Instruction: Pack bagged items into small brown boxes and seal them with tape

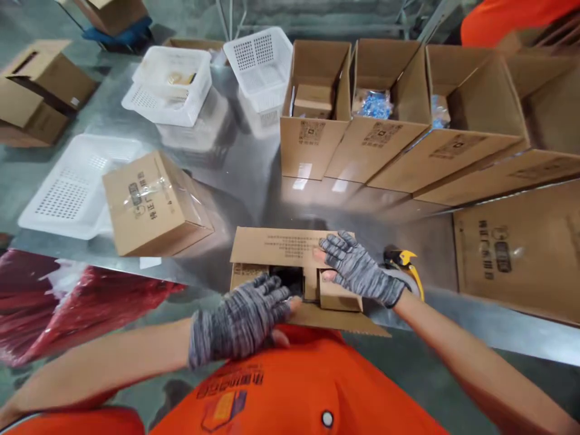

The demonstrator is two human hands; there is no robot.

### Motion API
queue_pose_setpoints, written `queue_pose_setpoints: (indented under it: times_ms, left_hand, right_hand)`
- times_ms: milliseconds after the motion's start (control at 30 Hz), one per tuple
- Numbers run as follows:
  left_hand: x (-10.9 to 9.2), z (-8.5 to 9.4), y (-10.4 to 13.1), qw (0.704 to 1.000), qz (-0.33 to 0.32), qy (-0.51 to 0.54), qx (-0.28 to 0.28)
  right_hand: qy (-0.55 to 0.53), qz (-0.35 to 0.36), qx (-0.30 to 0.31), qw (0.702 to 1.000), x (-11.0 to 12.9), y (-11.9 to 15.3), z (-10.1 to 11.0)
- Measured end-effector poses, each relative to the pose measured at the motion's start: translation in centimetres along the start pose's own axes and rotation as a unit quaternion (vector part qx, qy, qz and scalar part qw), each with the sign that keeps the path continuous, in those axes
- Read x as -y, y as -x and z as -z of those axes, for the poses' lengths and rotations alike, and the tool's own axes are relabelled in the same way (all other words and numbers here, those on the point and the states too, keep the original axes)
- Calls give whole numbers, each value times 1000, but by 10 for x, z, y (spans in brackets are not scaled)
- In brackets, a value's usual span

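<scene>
Head view | open carton [290, 278] at tabletop [254, 175] edge, against the person's body | left hand [240, 320] fingers spread loose on near flap | right hand [357, 269] pressing far flap flat | best: keep flaps square, yellow cutter [405, 263] clear.

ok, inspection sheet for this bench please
Surface: shiny metal table.
Job's things: open carton at the near edge, flaps spread, small box inside.
Clutter: taped box, white baskets, row of open cartons, yellow tool, red bag.
Hands: gloved; left hand on the near flap, right hand on the far flap.
Cables: nothing seen.
Surroundings: another person's orange sleeve top right.
</scene>
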State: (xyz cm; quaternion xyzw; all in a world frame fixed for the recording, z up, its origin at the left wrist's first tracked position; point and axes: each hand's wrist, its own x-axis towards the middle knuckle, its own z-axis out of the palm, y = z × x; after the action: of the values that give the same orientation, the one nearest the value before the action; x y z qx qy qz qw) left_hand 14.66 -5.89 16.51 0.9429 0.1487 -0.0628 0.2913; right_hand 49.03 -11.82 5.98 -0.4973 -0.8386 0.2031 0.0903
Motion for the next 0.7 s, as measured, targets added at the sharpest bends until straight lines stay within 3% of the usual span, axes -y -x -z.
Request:
queue_pose_setpoints:
  times_ms: [67, 133, 267, 367, 433, 500, 567, 633, 700]
  left_hand:
    - [11, -9, -1, 993, 74, -83, -27]
    - [31, -19, -16, 981, 134, -132, -46]
    - [61, -43, -39, 958, 234, -130, -98]
    - [67, -69, -26, 916, 352, -46, -189]
    - [67, -82, -13, 851, 447, 79, -264]
    - [66, -88, -3, 775, 499, 227, -314]
    - [65, -84, 1, 731, 488, 347, -329]
    - [64, -77, 0, 726, 444, 412, -326]
    - [63, -73, -2, 737, 410, 432, -321]
  right_hand:
    - [-63, -5, -28, 998, -6, -1, 5]
    - [-143, -14, -45, 989, -10, -1, 19]
    - [-202, -53, -55, 977, -8, 4, 30]
    - [-87, -76, -90, 989, -1, 11, -1]
    - [-27, -117, -146, 982, 6, 16, -34]
    - [-40, -190, -229, 954, 16, 22, -66]
    - [-100, -286, -306, 902, 30, 29, -92]
    - [-171, -364, -336, 852, 40, 39, -109]
    - [-216, -382, -321, 839, 37, 58, -114]
